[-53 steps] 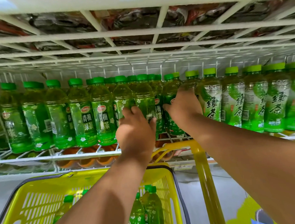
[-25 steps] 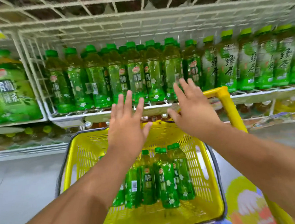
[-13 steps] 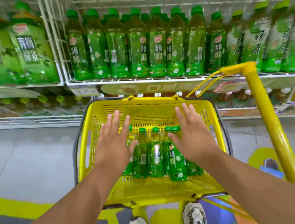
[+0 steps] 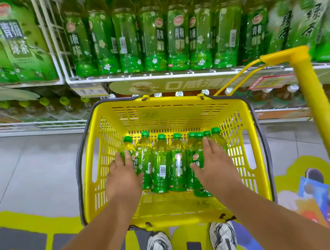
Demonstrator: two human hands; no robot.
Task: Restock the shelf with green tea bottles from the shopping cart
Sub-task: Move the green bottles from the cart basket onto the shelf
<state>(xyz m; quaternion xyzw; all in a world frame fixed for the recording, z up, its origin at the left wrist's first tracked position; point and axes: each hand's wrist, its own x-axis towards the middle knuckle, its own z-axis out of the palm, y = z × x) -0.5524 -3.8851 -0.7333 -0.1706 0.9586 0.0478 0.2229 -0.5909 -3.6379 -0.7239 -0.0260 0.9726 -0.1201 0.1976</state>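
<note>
Yellow cart (image 4: 251,132): 8 bottles (image 4: 160,163); L hand (image 4: 123,175), R hand (image 4: 215,166) on them.

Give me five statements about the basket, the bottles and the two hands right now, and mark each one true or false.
1. Both hands are down inside the yellow basket. True: the left hand and the right hand rest on the bottles in the basket.
2. The bottles in the basket have red caps. False: their caps are green.
3. The left hand lifts a bottle above the basket rim. False: it lies on the leftmost bottles, low in the basket.
4. The shelf above the basket holds a row of upright green bottles. True.
5. The basket's yellow handle rises on the left side. False: it rises on the right.
</note>
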